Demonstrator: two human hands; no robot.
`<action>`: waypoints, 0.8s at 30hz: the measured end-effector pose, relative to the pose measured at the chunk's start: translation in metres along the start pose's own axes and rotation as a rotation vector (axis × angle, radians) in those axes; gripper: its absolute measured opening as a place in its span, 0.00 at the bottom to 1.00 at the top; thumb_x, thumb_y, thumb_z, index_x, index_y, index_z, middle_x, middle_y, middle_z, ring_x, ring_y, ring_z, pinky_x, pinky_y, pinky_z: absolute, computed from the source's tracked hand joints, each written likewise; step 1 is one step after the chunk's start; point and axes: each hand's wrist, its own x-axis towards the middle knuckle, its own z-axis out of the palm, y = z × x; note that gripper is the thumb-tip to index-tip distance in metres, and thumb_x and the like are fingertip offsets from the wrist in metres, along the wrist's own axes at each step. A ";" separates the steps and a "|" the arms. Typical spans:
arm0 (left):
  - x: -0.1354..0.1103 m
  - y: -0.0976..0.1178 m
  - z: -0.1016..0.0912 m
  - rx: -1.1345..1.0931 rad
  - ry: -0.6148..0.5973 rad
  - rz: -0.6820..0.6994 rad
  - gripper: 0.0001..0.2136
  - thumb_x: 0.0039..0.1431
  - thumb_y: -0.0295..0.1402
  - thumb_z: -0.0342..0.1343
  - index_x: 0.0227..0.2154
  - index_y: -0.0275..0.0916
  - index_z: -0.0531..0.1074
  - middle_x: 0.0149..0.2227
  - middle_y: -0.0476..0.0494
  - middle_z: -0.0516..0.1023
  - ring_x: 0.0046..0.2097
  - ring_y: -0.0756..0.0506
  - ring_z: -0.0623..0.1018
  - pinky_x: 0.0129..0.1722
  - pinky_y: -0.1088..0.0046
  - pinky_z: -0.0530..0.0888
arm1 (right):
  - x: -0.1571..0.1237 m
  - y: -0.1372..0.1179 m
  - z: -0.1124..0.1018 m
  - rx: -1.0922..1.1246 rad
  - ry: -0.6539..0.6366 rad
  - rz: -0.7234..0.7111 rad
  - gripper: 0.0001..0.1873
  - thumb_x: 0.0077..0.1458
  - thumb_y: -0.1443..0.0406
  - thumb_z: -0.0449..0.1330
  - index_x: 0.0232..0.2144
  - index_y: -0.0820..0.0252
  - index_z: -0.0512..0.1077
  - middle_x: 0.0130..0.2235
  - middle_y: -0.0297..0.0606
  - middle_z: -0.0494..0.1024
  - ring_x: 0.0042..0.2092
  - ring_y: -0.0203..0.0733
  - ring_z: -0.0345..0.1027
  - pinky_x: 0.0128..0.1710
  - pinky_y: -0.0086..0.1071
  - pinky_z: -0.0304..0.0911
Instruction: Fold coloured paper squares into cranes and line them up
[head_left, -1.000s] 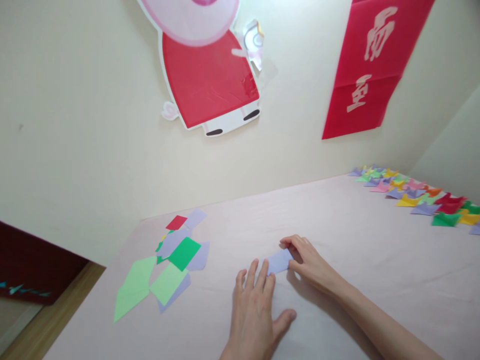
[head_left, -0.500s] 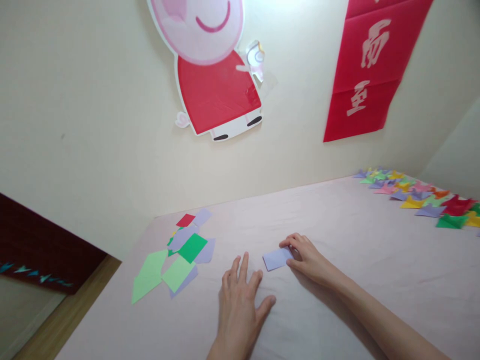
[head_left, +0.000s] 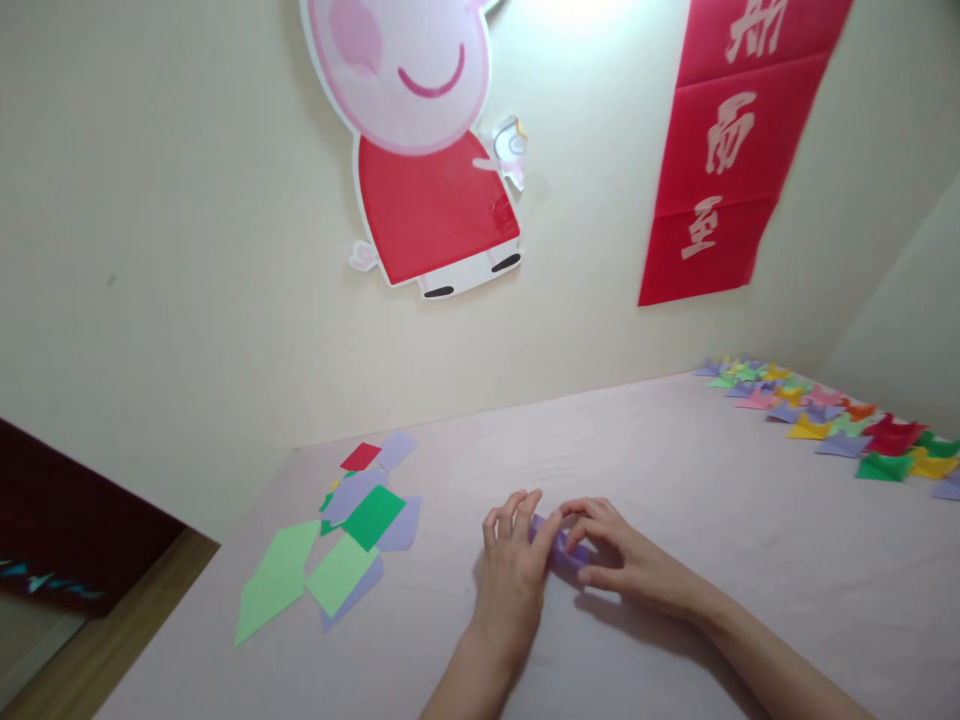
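A small folded piece of purple paper (head_left: 568,556) lies between my two hands on the pale pink surface, partly covered by fingers. My left hand (head_left: 516,560) is closed at its left end, thumb and fingertips against the paper. Curled over its right side, my right hand (head_left: 619,555) grips the paper between thumb and fingers. The paper stands slightly raised, and its folds are partly hidden.
Loose paper squares lie at the left, among them a dark green sheet (head_left: 373,517), a light green sheet (head_left: 342,575) and a red one (head_left: 361,457). Rows of folded paper shapes (head_left: 844,442) stand at the right. Behind is a wall with a cartoon cutout (head_left: 439,208) and a red banner (head_left: 705,200).
My left hand has moved right and up onto the paper. The paper, flat before, is now turned and raised between both hands. The view has shifted slightly.
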 end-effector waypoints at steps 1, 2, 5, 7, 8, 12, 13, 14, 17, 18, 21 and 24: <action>0.000 -0.001 0.001 -0.021 0.019 0.019 0.20 0.61 0.22 0.54 0.54 0.48 0.68 0.60 0.45 0.68 0.62 0.42 0.63 0.59 0.58 0.63 | 0.000 0.000 0.000 -0.022 -0.011 -0.008 0.09 0.54 0.60 0.64 0.39 0.52 0.74 0.55 0.40 0.69 0.59 0.48 0.57 0.60 0.45 0.54; 0.000 -0.001 0.002 -0.039 0.032 0.033 0.19 0.61 0.22 0.54 0.52 0.48 0.70 0.59 0.45 0.68 0.62 0.43 0.63 0.59 0.58 0.63 | -0.001 -0.001 0.001 -0.046 -0.017 -0.018 0.10 0.55 0.59 0.64 0.40 0.51 0.74 0.55 0.40 0.69 0.59 0.48 0.58 0.60 0.45 0.54; -0.004 -0.003 0.004 -0.059 0.036 0.050 0.13 0.63 0.25 0.54 0.47 0.45 0.72 0.57 0.45 0.70 0.60 0.43 0.64 0.58 0.59 0.62 | -0.001 0.000 0.005 -0.108 -0.008 -0.048 0.14 0.56 0.56 0.62 0.44 0.52 0.73 0.54 0.42 0.69 0.59 0.48 0.58 0.60 0.45 0.56; -0.008 -0.006 0.003 -0.051 0.029 0.049 0.08 0.63 0.26 0.54 0.42 0.43 0.73 0.55 0.45 0.72 0.59 0.42 0.65 0.58 0.59 0.61 | -0.002 0.000 0.006 -0.142 0.004 -0.055 0.15 0.57 0.55 0.62 0.44 0.53 0.73 0.54 0.44 0.69 0.59 0.49 0.58 0.59 0.45 0.57; -0.010 -0.008 0.002 -0.044 0.027 0.045 0.06 0.63 0.26 0.54 0.40 0.42 0.74 0.54 0.45 0.73 0.58 0.42 0.66 0.57 0.60 0.61 | -0.003 0.000 0.006 -0.160 0.001 -0.050 0.15 0.56 0.55 0.62 0.44 0.53 0.73 0.55 0.44 0.69 0.59 0.50 0.57 0.59 0.45 0.57; -0.020 -0.018 -0.001 -0.018 -0.041 0.042 0.04 0.64 0.27 0.55 0.34 0.41 0.72 0.46 0.48 0.76 0.50 0.45 0.70 0.53 0.62 0.62 | -0.009 -0.004 0.001 -0.262 -0.092 -0.038 0.18 0.56 0.60 0.62 0.49 0.55 0.72 0.61 0.45 0.65 0.63 0.52 0.52 0.62 0.49 0.54; -0.022 -0.019 -0.003 -0.011 -0.070 0.041 0.04 0.64 0.27 0.55 0.34 0.41 0.72 0.43 0.49 0.76 0.47 0.45 0.71 0.52 0.63 0.62 | -0.011 -0.005 -0.001 -0.294 -0.125 -0.051 0.21 0.55 0.62 0.62 0.52 0.55 0.71 0.63 0.44 0.63 0.64 0.53 0.50 0.63 0.50 0.52; -0.022 -0.020 -0.005 -0.005 -0.102 0.038 0.04 0.64 0.27 0.55 0.33 0.41 0.71 0.40 0.50 0.76 0.45 0.46 0.71 0.51 0.63 0.62 | -0.013 -0.007 -0.003 -0.325 -0.153 -0.070 0.24 0.54 0.64 0.61 0.54 0.55 0.69 0.64 0.43 0.62 0.65 0.54 0.49 0.63 0.50 0.51; -0.020 -0.020 -0.012 -0.009 -0.181 0.013 0.05 0.64 0.25 0.54 0.35 0.41 0.71 0.39 0.50 0.77 0.44 0.45 0.71 0.50 0.62 0.62 | -0.018 -0.013 -0.005 -0.408 -0.185 -0.137 0.29 0.51 0.71 0.58 0.57 0.54 0.67 0.63 0.41 0.65 0.64 0.52 0.50 0.63 0.47 0.53; -0.017 -0.019 -0.015 -0.034 -0.208 0.008 0.07 0.63 0.23 0.53 0.37 0.42 0.72 0.40 0.50 0.77 0.44 0.45 0.71 0.49 0.62 0.62 | -0.018 -0.015 -0.004 -0.434 -0.185 -0.155 0.29 0.51 0.73 0.57 0.56 0.54 0.68 0.61 0.40 0.68 0.63 0.50 0.53 0.62 0.46 0.55; -0.011 -0.011 -0.021 -0.166 -0.277 0.011 0.17 0.58 0.17 0.51 0.45 0.45 0.71 0.46 0.50 0.78 0.48 0.45 0.71 0.50 0.62 0.63 | -0.018 -0.019 0.004 -0.525 -0.164 -0.172 0.23 0.52 0.75 0.55 0.49 0.54 0.72 0.52 0.41 0.74 0.54 0.49 0.62 0.54 0.44 0.61; -0.012 -0.003 -0.023 -0.269 -0.298 0.007 0.22 0.53 0.18 0.51 0.49 0.45 0.69 0.53 0.49 0.75 0.54 0.44 0.69 0.54 0.60 0.62 | -0.016 -0.021 0.017 -0.613 -0.103 -0.128 0.16 0.55 0.73 0.56 0.44 0.55 0.74 0.45 0.42 0.76 0.47 0.49 0.65 0.48 0.44 0.63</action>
